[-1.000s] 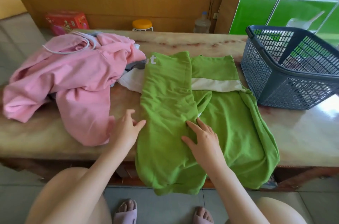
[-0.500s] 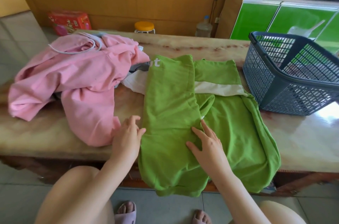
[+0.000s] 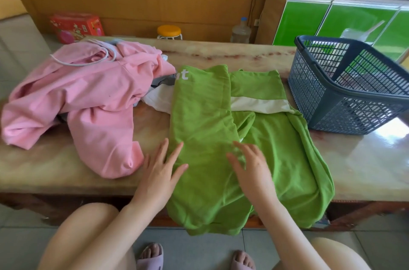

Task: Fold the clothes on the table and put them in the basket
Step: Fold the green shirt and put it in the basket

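Note:
A green garment [image 3: 205, 128] with a white band lies spread on the marble table [image 3: 365, 172], its left side folded over the middle and its lower hem hanging past the front edge. My left hand [image 3: 161, 170] rests flat with spread fingers on the garment's left edge. My right hand [image 3: 250, 165] lies flat on the fold, slightly blurred, holding nothing. A crumpled pink garment [image 3: 88, 101] with white cord sits at the left, over a bit of grey cloth. The dark grey plastic basket [image 3: 309, 90] stands at the right, with nothing visible inside.
Behind the table on the floor stand a red box [image 3: 75, 26], a yellow-topped stool [image 3: 169, 32] and a plastic bottle [image 3: 241, 31]. Green cabinets [image 3: 309, 20] are at the back right. My knees and sandalled feet show below the table edge.
Both hands have slid a little up and across the green garment, fingers spreading flatter. The view shifted slightly; the clothes and basket have not moved.

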A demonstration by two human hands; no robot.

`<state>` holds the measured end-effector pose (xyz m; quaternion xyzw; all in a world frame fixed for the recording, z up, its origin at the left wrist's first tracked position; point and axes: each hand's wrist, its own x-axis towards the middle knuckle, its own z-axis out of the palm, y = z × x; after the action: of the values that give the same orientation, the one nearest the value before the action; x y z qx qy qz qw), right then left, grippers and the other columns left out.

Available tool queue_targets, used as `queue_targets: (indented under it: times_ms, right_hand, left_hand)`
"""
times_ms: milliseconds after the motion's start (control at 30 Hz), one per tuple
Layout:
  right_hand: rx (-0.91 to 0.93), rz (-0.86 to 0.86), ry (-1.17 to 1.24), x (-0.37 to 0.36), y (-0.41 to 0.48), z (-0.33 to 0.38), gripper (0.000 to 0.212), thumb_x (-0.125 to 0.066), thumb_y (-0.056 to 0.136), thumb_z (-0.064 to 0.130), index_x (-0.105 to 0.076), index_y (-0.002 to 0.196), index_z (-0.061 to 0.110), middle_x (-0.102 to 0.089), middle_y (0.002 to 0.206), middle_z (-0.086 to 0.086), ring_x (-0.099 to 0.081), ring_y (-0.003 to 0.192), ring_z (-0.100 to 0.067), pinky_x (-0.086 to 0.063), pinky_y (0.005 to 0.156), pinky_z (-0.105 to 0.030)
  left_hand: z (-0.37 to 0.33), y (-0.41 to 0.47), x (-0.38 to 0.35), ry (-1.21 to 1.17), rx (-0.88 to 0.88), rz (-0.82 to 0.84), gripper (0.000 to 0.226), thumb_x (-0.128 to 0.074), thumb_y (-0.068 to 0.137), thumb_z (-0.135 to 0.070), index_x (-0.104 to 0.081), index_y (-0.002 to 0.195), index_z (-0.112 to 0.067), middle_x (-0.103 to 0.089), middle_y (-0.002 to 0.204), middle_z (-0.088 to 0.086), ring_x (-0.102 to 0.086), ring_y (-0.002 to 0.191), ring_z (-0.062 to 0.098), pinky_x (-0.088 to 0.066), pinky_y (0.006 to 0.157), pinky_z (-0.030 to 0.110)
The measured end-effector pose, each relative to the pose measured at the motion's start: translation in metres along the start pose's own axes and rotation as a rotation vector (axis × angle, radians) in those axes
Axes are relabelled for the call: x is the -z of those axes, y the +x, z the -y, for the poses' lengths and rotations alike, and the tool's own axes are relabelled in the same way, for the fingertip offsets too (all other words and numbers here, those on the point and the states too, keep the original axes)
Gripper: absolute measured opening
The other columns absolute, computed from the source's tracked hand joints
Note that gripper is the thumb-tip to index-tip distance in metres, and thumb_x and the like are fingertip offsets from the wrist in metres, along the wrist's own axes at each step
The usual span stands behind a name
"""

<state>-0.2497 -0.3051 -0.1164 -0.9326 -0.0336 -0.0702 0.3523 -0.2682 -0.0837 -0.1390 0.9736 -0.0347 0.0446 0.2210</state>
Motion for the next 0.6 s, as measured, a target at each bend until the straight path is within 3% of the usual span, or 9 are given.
queue_targets:
  times_ms: [33,100,167,267,433,500,600]
  right_hand:
    - [-0.083,-0.088,0.028,0.004,0.005,0.001,0.050,-0.053,0.091,0.047,-0.051,0.133,0.022,-0.057,0.123,0.004,-0.055,0.109,-0.012,-0.048,0.086,-0.025]
    - [-0.223,-0.082,0.048,0.008,0.016,0.004,0.043,-0.060,0.087,0.048,-0.058,0.119,0.020,-0.060,0.093,0.009,-0.059,0.086,-0.010,-0.046,0.062,-0.024]
    - [-0.278,-0.015,0.039,0.007,0.019,0.007,0.036,-0.066,0.085,0.042,-0.056,0.112,0.020,-0.054,0.079,0.013,-0.054,0.071,-0.008,-0.038,0.053,-0.024]
    - [-0.254,-0.016,0.059,0.003,0.011,0.012,0.028,-0.065,0.088,0.028,-0.049,0.110,0.019,-0.049,0.075,0.011,-0.050,0.067,-0.009,-0.037,0.055,-0.028]
    - [-0.189,0.087,-0.013,0.002,0.002,0.007,0.013,-0.061,0.091,0.022,-0.056,0.104,0.020,-0.049,0.077,0.011,-0.050,0.069,-0.014,-0.038,0.057,-0.029]
    - [-0.196,0.130,-0.026,0.005,0.004,0.007,0.016,-0.060,0.091,0.025,-0.057,0.106,0.022,-0.053,0.085,0.009,-0.052,0.076,-0.013,-0.038,0.060,-0.028]
    - [-0.112,0.135,-0.195,0.008,0.003,0.012,0.028,-0.061,0.089,0.035,-0.056,0.117,0.030,-0.054,0.109,0.011,-0.049,0.106,-0.010,-0.039,0.072,-0.024]
  left_hand:
    - [-0.002,0.006,0.002,-0.016,-0.027,-0.019,0.083,-0.008,0.078,-0.071,-0.030,0.147,-0.030,-0.011,0.159,0.005,-0.008,0.147,0.024,-0.015,0.115,0.044]
    - [-0.009,0.026,0.005,-0.026,-0.091,-0.055,0.073,-0.017,0.085,-0.062,-0.037,0.144,-0.025,-0.014,0.158,0.004,-0.007,0.147,0.023,-0.014,0.116,0.045]
    - [-0.023,0.052,0.009,-0.015,-0.146,-0.028,0.062,-0.025,0.093,-0.057,-0.031,0.147,-0.026,-0.012,0.158,0.002,-0.003,0.147,0.020,-0.007,0.118,0.045]
    - [-0.046,0.090,0.007,0.027,-0.220,0.127,0.054,-0.028,0.100,-0.045,-0.014,0.150,-0.032,0.002,0.159,-0.001,0.006,0.146,0.016,0.004,0.118,0.043]
    - [-0.065,0.129,-0.018,0.229,-0.160,0.392,0.057,-0.017,0.097,-0.056,0.001,0.149,-0.040,0.014,0.158,-0.005,0.017,0.145,0.018,0.010,0.113,0.059]
    - [-0.067,0.133,-0.022,0.209,-0.151,0.332,0.057,-0.016,0.096,-0.057,-0.003,0.149,-0.040,0.012,0.158,-0.005,0.016,0.145,0.019,0.011,0.112,0.059]
    - [-0.070,0.139,-0.017,0.174,-0.193,0.239,0.059,-0.018,0.096,-0.056,-0.001,0.149,-0.039,0.015,0.157,-0.006,0.017,0.144,0.016,0.010,0.113,0.053]
